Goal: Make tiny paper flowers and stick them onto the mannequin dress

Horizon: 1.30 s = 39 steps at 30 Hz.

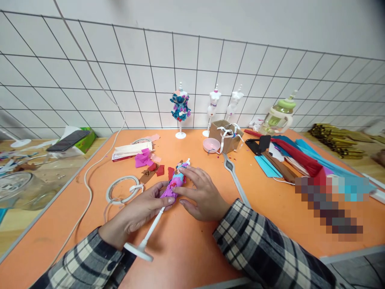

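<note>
A miniature mannequin (170, 192) on a white stand lies tilted over the orange table, its round base toward me and its top pointing away. Purple, pink and blue crepe paper with small red bits covers its body. My left hand (147, 206) is closed around the purple skirt part, thumb on top. Over the upper body, my right hand (203, 192) has its fingers stretched out and apart, with fingertips touching the paper. Near the mannequin's far side are red paper scraps (160, 170) and brown scraps (147, 176). A roll of white tape (110, 192) lies left of my left hand.
At the back stand a mannequin with teal paper flowers (180, 107) and two white mannequins (214, 100). A cardboard box (218, 131), pink bowl (211, 145) and green-lidded bottle (278, 116) are nearby. Folded crepe paper (313, 160) lies right; a cable (87, 176) crosses the left.
</note>
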Each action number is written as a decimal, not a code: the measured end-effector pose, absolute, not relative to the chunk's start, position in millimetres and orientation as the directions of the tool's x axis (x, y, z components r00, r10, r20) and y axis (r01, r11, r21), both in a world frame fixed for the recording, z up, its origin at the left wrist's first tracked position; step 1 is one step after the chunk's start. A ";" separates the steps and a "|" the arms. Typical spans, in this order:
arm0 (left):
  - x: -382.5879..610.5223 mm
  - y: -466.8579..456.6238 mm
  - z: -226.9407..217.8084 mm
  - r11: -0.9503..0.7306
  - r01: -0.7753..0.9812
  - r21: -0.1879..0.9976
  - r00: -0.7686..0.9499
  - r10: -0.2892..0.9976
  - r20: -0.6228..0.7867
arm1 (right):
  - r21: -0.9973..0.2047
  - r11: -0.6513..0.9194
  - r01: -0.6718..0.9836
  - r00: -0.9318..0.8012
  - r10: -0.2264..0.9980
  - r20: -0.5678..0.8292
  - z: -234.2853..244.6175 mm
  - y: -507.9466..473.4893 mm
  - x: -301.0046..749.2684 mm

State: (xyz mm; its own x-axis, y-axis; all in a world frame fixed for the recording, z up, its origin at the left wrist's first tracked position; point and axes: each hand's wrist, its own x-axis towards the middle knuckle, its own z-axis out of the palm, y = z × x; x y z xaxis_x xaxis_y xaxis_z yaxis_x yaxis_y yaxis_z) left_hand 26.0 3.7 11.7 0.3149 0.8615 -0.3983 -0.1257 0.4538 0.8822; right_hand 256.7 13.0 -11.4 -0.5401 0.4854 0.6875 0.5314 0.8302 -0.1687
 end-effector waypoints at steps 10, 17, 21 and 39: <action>27.5 9.9 18.0 0.664 -0.446 0.600 0.441 0.747 -0.498 | 0.152 0.789 0.595 -0.648 0.359 0.672 -4.3 18.3 259.9; 21.0 11.8 8.0 0.671 -0.298 0.679 0.363 0.738 -0.569 | 0.185 0.810 0.557 -0.673 0.309 0.673 -1.9 18.1 262.4; 21.0 10.5 5.2 0.654 -0.279 0.703 0.347 0.751 -0.562 | 0.201 0.818 0.538 -0.681 0.282 0.676 -0.1 19.6 264.5; 35.2 7.1 22.6 0.381 0.153 0.912 0.199 0.892 -0.407 | 0.156 0.835 0.527 -0.761 0.382 0.524 2.5 22.3 273.1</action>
State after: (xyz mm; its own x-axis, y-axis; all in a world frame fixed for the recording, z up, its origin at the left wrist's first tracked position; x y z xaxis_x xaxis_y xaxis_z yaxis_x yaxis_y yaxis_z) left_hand 35.2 7.1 22.6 0.1987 0.8917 -0.4066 0.1533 0.3815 0.9116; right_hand 273.1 22.3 2.5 -0.7611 0.3821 0.5241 0.5270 0.8353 0.1564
